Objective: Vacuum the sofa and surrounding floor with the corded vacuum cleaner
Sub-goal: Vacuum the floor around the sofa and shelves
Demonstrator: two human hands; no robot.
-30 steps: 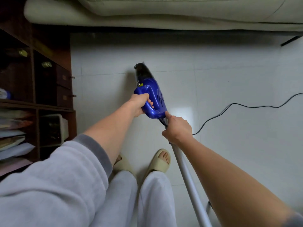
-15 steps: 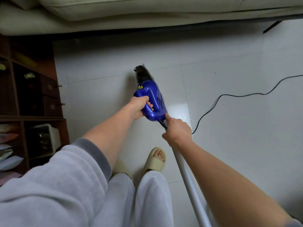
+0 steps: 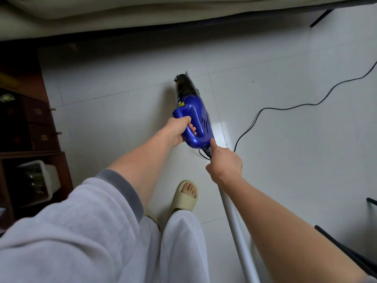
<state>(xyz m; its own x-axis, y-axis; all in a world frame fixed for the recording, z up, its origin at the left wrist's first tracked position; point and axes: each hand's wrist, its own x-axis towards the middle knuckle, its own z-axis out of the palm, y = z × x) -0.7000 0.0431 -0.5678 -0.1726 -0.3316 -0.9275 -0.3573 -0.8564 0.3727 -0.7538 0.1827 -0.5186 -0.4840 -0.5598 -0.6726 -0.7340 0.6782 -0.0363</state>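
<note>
A blue vacuum cleaner with a dark front section points away from me over the white tiled floor. My left hand grips its looped handle. My right hand is wrapped round the grey tube just behind the blue body, the thumb pressed against the body's rear end. The black cord leaves the rear of the vacuum and snakes right across the tiles. The pale sofa runs along the top edge, its underside dark.
A dark wooden shelf unit with small drawers and a white bin stands at the left. My foot in a beige slipper is on the tiles below the vacuum. Black metal legs show at the lower right.
The view has shifted right and slightly closer to the sofa; the shelf unit slid left in frame. Both hands keep the same hold on the vacuum.
</note>
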